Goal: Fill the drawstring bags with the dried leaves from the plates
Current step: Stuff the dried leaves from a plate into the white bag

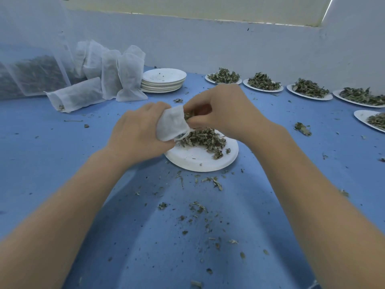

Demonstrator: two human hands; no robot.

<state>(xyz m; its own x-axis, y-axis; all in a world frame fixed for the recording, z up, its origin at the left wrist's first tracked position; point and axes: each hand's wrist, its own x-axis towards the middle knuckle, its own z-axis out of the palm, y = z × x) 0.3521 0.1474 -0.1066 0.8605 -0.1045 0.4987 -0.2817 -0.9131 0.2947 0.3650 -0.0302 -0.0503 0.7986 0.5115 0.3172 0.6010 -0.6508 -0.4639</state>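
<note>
Where the blue table [62, 163] fills nearly the whole view, a pale wall is seen along its far edge. At the far left corner a large clear plastic bag [31, 78] of dried leaves is leaned against the wall, and beside it a cluster of filled white drawstring bags [116, 74] is stood upright, with one more filled bag [77, 97] laid on its side in front. Just right of these, a stack of empty white plates [163, 80] is set near the far edge. Along the far right edge a row of plates heaped with dried leaves [264, 83] is lined up, and another heaped plate [373, 120] is cut off at the right edge.

At the middle of the table a white plate [200, 159] is placed, carrying a pile of dried leaves [202, 138]. Above its far side, a small white drawstring bag [174, 126] is gripped in the left hand [139, 134], its mouth turned to the right. The right hand [220, 109] is held at that mouth, its fingers curled and pinching a tuft of leaves [188, 115]. Loose leaf crumbs [198, 207] are scattered over the near part of the table.
</note>
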